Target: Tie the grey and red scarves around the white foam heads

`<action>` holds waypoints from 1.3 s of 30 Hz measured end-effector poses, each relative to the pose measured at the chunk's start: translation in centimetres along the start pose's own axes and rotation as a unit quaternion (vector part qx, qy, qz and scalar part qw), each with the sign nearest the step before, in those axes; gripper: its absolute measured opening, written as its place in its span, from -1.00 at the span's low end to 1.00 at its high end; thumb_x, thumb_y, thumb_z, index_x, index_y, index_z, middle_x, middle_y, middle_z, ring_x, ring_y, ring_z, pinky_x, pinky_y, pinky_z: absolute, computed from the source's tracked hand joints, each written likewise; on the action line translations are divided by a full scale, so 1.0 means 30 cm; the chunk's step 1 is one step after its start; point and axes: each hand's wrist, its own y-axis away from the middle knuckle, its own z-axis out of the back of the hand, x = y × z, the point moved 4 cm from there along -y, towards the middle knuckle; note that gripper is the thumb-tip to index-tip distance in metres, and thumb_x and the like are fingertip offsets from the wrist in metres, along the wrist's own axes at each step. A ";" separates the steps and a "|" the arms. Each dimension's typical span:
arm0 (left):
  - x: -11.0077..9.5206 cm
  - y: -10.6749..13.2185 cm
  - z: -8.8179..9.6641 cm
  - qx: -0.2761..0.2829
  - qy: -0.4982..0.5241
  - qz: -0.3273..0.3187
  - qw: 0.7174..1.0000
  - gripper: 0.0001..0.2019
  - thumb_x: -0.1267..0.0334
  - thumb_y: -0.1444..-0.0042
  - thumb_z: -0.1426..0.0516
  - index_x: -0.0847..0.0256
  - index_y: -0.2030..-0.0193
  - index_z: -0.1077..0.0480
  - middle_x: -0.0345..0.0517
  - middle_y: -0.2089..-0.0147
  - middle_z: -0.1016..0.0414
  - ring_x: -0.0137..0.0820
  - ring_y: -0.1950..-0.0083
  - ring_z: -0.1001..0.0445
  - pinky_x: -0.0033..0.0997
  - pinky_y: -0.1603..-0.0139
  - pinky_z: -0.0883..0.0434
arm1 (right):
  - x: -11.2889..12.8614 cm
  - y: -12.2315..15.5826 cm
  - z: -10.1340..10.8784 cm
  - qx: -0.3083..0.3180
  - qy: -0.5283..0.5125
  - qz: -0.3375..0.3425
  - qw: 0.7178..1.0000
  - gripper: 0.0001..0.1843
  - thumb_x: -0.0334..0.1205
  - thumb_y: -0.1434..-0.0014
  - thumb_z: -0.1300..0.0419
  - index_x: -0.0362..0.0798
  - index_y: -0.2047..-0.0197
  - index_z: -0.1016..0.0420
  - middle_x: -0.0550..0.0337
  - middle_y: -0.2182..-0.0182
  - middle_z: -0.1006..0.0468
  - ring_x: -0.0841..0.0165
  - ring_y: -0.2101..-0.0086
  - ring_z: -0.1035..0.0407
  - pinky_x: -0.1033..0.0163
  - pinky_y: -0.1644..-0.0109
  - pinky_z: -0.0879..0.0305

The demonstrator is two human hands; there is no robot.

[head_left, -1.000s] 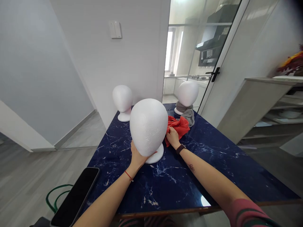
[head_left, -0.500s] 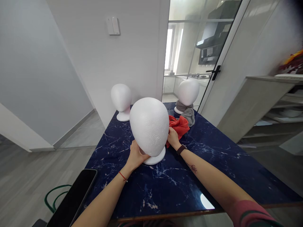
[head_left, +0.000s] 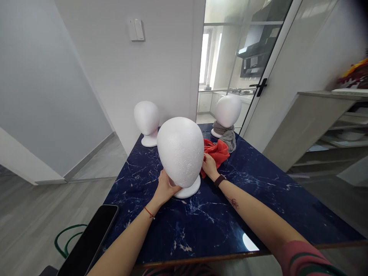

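Note:
A white foam mannequin head (head_left: 180, 151) stands on its round base in the middle of the dark blue marbled table (head_left: 207, 218). My left hand (head_left: 166, 186) grips its neck just above the base. My right hand (head_left: 209, 166) is closed on a red cloth (head_left: 216, 151) that lies bunched behind and to the right of the head. Part of the cloth is hidden by the head.
Two more foam heads stand at the far end: a bare foam head (head_left: 146, 122) on the left, and another foam head (head_left: 228, 112) on the right with a grey cloth (head_left: 227, 135) round its neck. A black phone (head_left: 87, 241) overhangs the near left corner. Shelves (head_left: 339, 130) stand at right.
The foam head has tipped slightly and settled back towards me. My left hand has shifted from under its chin to its neck; my right hand stays on the red cloth.

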 end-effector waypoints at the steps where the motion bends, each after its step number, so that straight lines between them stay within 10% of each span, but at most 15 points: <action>1: 0.000 -0.001 0.001 0.005 -0.004 0.000 1.000 -0.20 0.05 0.21 -0.31 0.20 -0.18 -0.11 0.14 -0.13 -0.26 -0.03 -0.20 -0.18 0.02 -0.16 -0.14 | -0.001 0.000 0.000 -0.003 -0.003 0.000 1.000 -0.76 -0.38 -0.02 0.07 -0.09 0.32 -0.40 0.07 0.34 -0.49 0.28 0.32 -0.33 0.20 0.18 -0.26; 17: 0.007 0.016 0.021 -0.015 -0.042 0.000 0.999 -0.18 -0.07 0.14 -0.25 0.15 -0.23 -0.06 0.15 -0.21 -0.19 -0.02 -0.28 -0.08 0.08 -0.24 0.04 | -0.016 0.006 0.028 -0.078 -0.070 -0.007 0.994 -0.78 -0.33 -0.01 0.10 -0.06 0.35 -0.35 0.09 0.40 -0.48 0.28 0.38 -0.32 0.21 0.25 -0.25; 25: -0.067 0.201 0.175 -0.180 -0.063 0.055 0.980 -0.47 0.03 -0.14 -0.04 0.16 -0.20 -0.08 0.08 -0.18 -0.18 -0.17 -0.24 -0.14 -0.01 -0.27 -0.05 | 0.003 0.037 0.288 -0.286 -0.093 -0.074 0.951 -0.69 -0.34 0.00 0.05 -0.11 0.15 -0.31 -0.02 0.22 -0.44 0.20 0.20 -0.30 0.07 0.06 -0.20; 29: -0.189 0.360 0.165 -0.158 0.026 0.092 0.983 -0.54 0.08 -0.08 -0.12 0.15 -0.10 -0.18 0.03 -0.07 -0.29 -0.19 -0.11 -0.30 -0.02 -0.19 -0.20 | 0.205 0.275 0.441 -0.233 -0.053 0.093 0.967 -0.70 -0.40 -0.02 -0.02 -0.05 0.13 -0.31 0.05 0.19 -0.42 0.22 0.14 -0.26 0.09 0.02 -0.14; 33: -0.382 0.518 -0.028 0.100 0.266 0.127 0.950 -0.39 0.12 -0.09 -0.13 0.06 -0.26 -0.01 0.07 -0.26 -0.15 -0.21 -0.18 -0.29 -0.17 -0.10 -0.34 | 0.405 0.657 0.442 -0.070 0.007 0.259 0.963 -0.77 -0.41 -0.15 0.00 0.05 0.20 -0.38 0.21 0.35 -0.46 0.28 0.24 -0.28 0.08 -0.01 -0.03; 39: -0.501 0.663 -0.122 0.187 0.186 0.168 0.950 -0.30 0.19 0.01 -0.22 0.13 -0.29 -0.09 0.02 -0.24 -0.27 -0.20 -0.25 -0.23 -0.16 -0.30 -0.11 | 0.431 0.943 0.374 -0.004 -0.041 0.243 0.969 -0.76 -0.35 -0.16 0.04 -0.02 0.14 -0.36 0.16 0.30 -0.46 0.29 0.21 -0.30 0.08 -0.05 -0.01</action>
